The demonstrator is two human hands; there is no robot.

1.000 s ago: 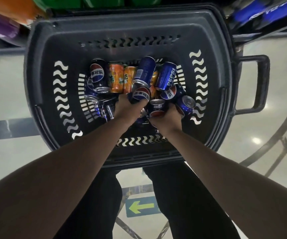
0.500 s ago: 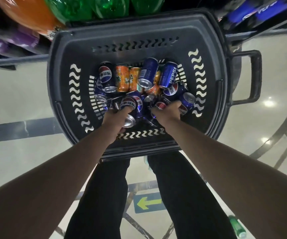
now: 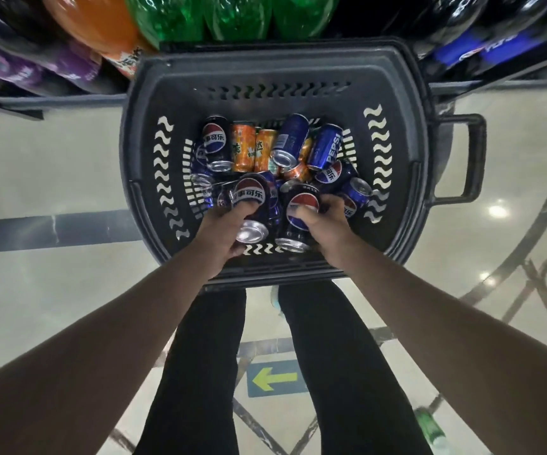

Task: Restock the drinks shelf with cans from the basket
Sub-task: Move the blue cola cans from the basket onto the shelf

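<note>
**Both hands hold cans over the basket**

While both arms reach down into the basket [image 3: 140, 133], each grip is wrapped around one dark blue Pepsi can. Left hand [image 3: 224, 229] holds the left can [image 3: 249, 205] with the thumb across its label and the silver end turned toward the near rim. Right hand [image 3: 324, 223] holds the right can [image 3: 298, 215] the same way, thumb on the logo, silver end pointing at the near rim. These two cans sit side by side, just apart, above the near middle of the basket.

Beyond them, the loose cans [image 3: 292, 139] lie heaped across the basket floor toward the far wall: more blue Pepsi cans, and two orange cans [image 3: 247, 147] side by side near the far left of the heap. A handle [image 3: 469, 159] sticks out from the basket's right side.

Past the far rim, the drinks shelf [image 3: 52, 101] carries large bottles: orange, green bottles [image 3: 232, 14] and dark ones. Below the basket's near edge, black-trousered legs stand on a pale floor beside a yellow arrow sign [image 3: 275, 377].
</note>
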